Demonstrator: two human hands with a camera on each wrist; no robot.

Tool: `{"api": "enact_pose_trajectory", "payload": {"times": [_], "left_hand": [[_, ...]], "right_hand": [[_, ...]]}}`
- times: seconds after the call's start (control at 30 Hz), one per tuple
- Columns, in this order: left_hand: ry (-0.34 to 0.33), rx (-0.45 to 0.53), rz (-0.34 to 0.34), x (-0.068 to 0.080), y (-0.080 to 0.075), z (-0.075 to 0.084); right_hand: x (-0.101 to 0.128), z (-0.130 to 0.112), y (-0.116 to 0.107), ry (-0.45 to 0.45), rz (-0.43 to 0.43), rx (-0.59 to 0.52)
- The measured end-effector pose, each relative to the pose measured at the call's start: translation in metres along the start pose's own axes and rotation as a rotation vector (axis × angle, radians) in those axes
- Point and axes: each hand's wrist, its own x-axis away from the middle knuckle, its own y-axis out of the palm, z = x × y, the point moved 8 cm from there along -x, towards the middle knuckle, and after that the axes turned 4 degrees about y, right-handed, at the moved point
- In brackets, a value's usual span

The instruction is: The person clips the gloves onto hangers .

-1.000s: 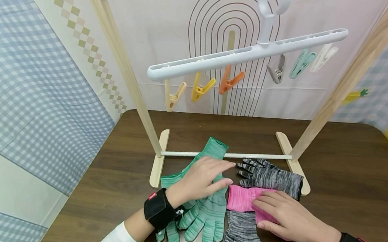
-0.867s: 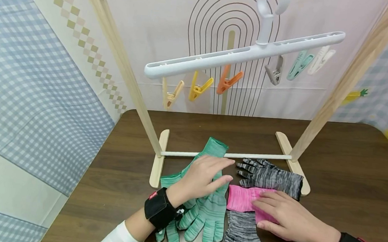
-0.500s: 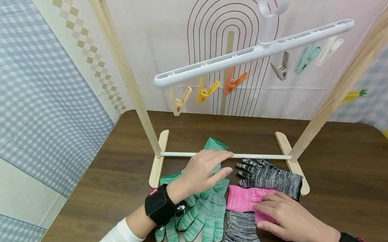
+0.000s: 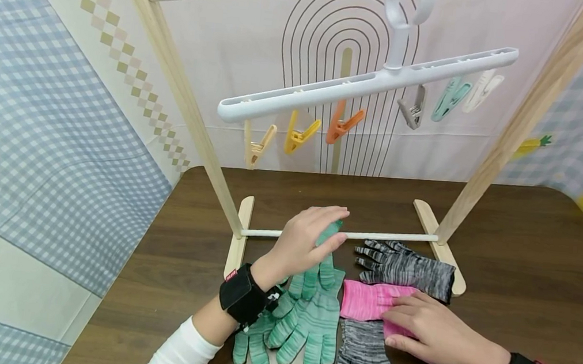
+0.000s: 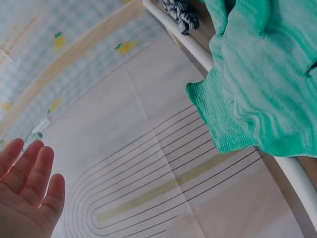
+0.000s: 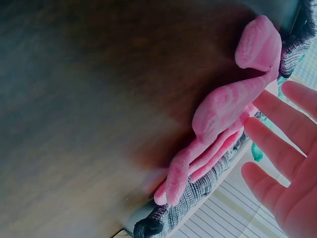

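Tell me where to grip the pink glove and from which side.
Pinch the pink glove at its bare cuff end, coming from the left. The right hand rests flat over its finger end, and the cuff lies exposed beside the green glove.
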Motion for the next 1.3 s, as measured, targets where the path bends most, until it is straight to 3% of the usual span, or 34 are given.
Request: {"api": "enact_pose_trajectory", "payload": {"times": [0.4,0.87,1.3], "left_hand": [[-0.021,0.007,0.039,-0.008,-0.007,-0.01],[-0.084,0.014,0.17,-0.022,-0.028,-0.022],[-0.147,0.061,0.203,-0.03,-0.04,-0.031]], "right_hand": [[0.0,-0.001,0.0,0.003,-0.011,-0.004],[-0.002,-0.002,-0.002,-0.026,0.031,-0.019],[-0.002,0.002,-0.003,-0.001,0.036,-0.035]]}}
